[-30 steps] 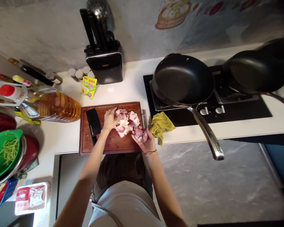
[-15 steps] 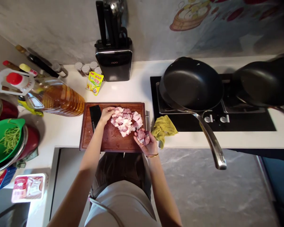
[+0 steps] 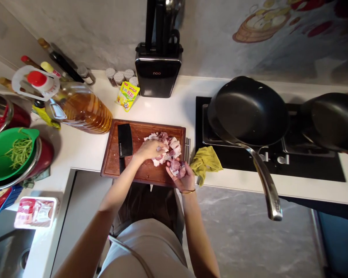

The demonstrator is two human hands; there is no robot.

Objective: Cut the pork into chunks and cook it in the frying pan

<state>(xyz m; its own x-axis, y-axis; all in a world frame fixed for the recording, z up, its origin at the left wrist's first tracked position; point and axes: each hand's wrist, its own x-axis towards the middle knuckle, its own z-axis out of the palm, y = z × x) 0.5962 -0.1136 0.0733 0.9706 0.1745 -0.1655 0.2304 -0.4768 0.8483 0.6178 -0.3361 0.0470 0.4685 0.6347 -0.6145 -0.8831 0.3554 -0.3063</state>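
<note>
Cut pieces of raw meat (image 3: pixel 174 144) are heaped on the right half of a wooden cutting board (image 3: pixel 150 175). My left hand (image 3: pixel 149 150) lies over the heap's left side, its fingers curled onto the pieces and its fingertips partly hidden. At the board's front right, my right hand (image 3: pixel 185 179) is cupped palm up around a handful of raw meat (image 3: pixel 177 168), beside the heap. A black cleaver (image 3: pixel 125 141) rests on the board's left part, apart from both hands.
A black wok (image 3: pixel 249 112) sits on the hob, its long handle (image 3: pixel 266 181) jutting over the counter's front edge. A yellow-green cloth (image 3: pixel 206 164) lies right of the board. Left stand an oil jug (image 3: pixel 84 108) and a green strainer (image 3: pixel 31 141). A knife block (image 3: pixel 158 75) stands behind.
My left hand has moved right, from the heap's left edge to on top of it. The right hand still holds its meat. The camera view has shifted and tilted slightly.
</note>
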